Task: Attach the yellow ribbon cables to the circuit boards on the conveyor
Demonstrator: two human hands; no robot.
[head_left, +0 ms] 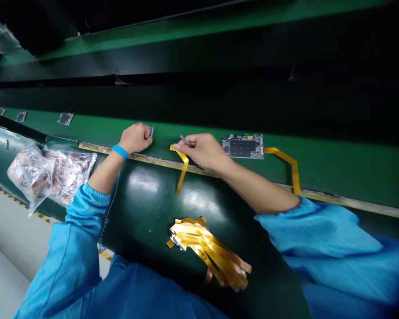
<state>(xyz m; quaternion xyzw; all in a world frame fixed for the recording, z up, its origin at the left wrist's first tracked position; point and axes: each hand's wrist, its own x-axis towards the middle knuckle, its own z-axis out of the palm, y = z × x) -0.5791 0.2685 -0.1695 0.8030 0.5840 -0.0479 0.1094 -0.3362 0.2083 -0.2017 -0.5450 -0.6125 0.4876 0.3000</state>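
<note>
My left hand (136, 138), with a blue band round its wrist, is closed at the edge of the green belt surface. A corner of a circuit board (151, 132) shows past its fingers, which hide the rest. In my right hand (202, 149) a yellow ribbon cable (185, 165) is pinched near one end, its tail hanging over the belt's edge. That hand also holds a slim grey stick-like tool (186, 141). Right of it lies a larger-looking circuit board (242, 147) with a yellow ribbon cable (287, 161) attached at its right side.
A pile of yellow ribbon cables (209, 250) lies on the dark green bench (146, 208) close to my body. Clear plastic bags (53, 173) sit at the left. Further circuit boards (65, 118) are spaced along the belt. A coiled blue cord (103, 232) hangs by my left arm.
</note>
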